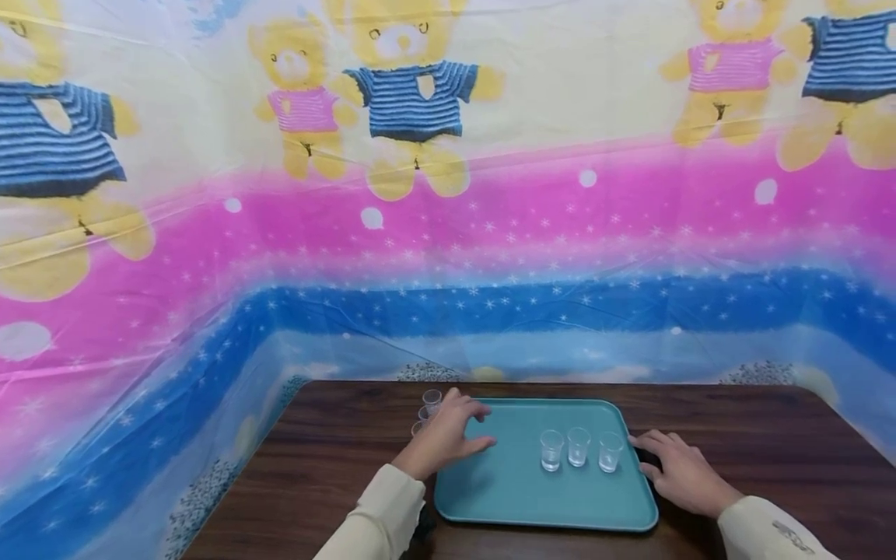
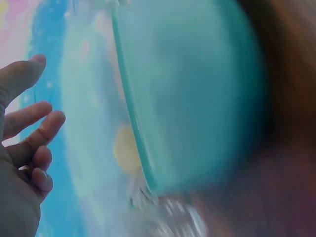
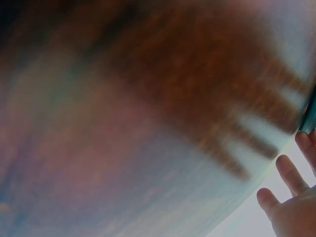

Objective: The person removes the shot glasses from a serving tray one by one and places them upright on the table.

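Three small clear cups [image 1: 577, 447] stand upright in a row on the right half of a teal tray [image 1: 504, 498]. My left hand [image 1: 448, 435] hovers over the tray's left edge, thumb and fingers apart with nothing between them; the left wrist view also shows this hand [image 2: 24, 143] holding nothing. More clear cups [image 1: 432, 400] stand on the table left of the tray, partly hidden behind that hand. At the tray's right rim, my right hand [image 1: 684, 473] rests with its fingertips at the edge. In the right wrist view, its fingers [image 3: 291, 175] are spread near the teal rim.
A dark wood-grain table [image 1: 315, 459] carries the tray. Behind and to the left hangs a printed cloth [image 1: 448, 233] with bears and pink and blue bands, meeting the table's back edge. Something dark [image 1: 423, 525] lies beneath my left sleeve, its kind unclear.
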The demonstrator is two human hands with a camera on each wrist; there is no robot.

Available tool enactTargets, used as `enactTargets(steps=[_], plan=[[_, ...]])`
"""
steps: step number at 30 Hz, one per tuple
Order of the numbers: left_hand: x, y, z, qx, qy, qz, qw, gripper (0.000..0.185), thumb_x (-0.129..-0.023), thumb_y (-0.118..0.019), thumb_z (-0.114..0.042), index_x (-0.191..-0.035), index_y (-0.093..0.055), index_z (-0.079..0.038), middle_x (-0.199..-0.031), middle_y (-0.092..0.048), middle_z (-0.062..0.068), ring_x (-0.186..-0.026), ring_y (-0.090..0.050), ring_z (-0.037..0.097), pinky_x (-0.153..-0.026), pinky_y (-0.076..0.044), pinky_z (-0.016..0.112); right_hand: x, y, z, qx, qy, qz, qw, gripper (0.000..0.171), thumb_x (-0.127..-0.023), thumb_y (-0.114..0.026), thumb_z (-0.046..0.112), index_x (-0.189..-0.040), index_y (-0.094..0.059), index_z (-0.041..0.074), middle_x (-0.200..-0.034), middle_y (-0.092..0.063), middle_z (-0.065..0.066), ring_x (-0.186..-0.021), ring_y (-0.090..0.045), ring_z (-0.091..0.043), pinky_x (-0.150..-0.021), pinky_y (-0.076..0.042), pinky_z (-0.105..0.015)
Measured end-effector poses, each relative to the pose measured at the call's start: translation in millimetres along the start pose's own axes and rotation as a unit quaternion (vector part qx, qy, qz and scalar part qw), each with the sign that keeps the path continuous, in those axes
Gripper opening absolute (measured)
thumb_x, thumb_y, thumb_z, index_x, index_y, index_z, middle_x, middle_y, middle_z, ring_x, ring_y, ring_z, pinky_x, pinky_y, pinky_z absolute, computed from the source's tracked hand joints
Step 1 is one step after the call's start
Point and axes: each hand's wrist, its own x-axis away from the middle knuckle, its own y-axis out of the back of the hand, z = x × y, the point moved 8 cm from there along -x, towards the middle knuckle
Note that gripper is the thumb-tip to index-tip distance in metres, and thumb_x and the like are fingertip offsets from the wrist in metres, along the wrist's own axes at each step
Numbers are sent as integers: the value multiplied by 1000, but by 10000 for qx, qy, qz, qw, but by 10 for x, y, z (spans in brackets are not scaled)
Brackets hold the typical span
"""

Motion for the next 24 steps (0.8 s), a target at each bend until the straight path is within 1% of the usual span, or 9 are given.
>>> enactTargets(steps=[4, 6, 10, 13, 16, 21, 24], plan=[[-200, -116, -231, 194, -119, 399, 9989, 37, -83, -74, -31, -114, -66, -12, -99, -62, -2, -87, -43, 9, -72, -43, 23, -1, 12, 11, -59, 3, 18, 10000, 39, -89, -65, 14, -127, -59, 6, -117, -57, -9, -109, -50, -37, -75, -38, -57], [-286, -174, -336, 171, -158, 554, 9982, 37, -84, -73, -33, -114, -66, -13, -99, -62, -4, -86, -42, 8, -71, -43, 22, 6, 18, 17, -81, -10, 23, 10000, 39, -89, -65, 13, -127, -59, 6, -118, -57, -9, -109, -49, -37, -75, -38, -57], [-417, -300, -465, 195, -176, 753, 9968, 38, -83, -73, -36, -114, -67, -16, -100, -62, -6, -86, -42, 7, -71, -43, 21, 14, 31, 28, -103, -1, 14, 9999, 40, -89, -65, 13, -128, -58, 7, -119, -56, -9, -110, -49, -37, -76, -38, -58], [-472, -391, -500, 298, -140, 878, 9956, 38, -82, -74, -37, -114, -68, -17, -101, -63, -7, -88, -42, 6, -71, -44, 20, 12, 30, 36, -112, -7, 8, 9999, 40, -89, -65, 13, -128, -58, 7, -120, -56, -8, -110, -49, -37, -76, -38, -58], [-498, -462, -513, 341, -103, 969, 9947, 39, -81, -74, -37, -113, -68, -16, -102, -63, -6, -88, -42, 6, -70, -43, 20, 9, 24, 39, -103, -12, -10, 9999, 40, -89, -65, 12, -128, -58, 7, -120, -56, -8, -110, -49, -36, -77, -38, -57], [-518, -525, -534, 137, -92, 989, 9950, 37, -81, -75, -36, -112, -69, -15, -101, -63, -7, -88, -42, 7, -71, -43, 21, 14, 31, 25, -57, -24, -78, 9999, 40, -89, -65, 11, -128, -59, 8, -119, -56, -7, -110, -50, -34, -76, -38, -54], [-531, -559, -547, 48, -87, 990, 9950, 35, -82, -74, -36, -110, -70, -16, -99, -62, -8, -88, -43, 6, -71, -43, 21, 25, 40, 15, -32, -37, -103, 9999, 39, -89, -65, 11, -127, -59, 7, -119, -57, -8, -110, -50, -35, -77, -38, -56]])
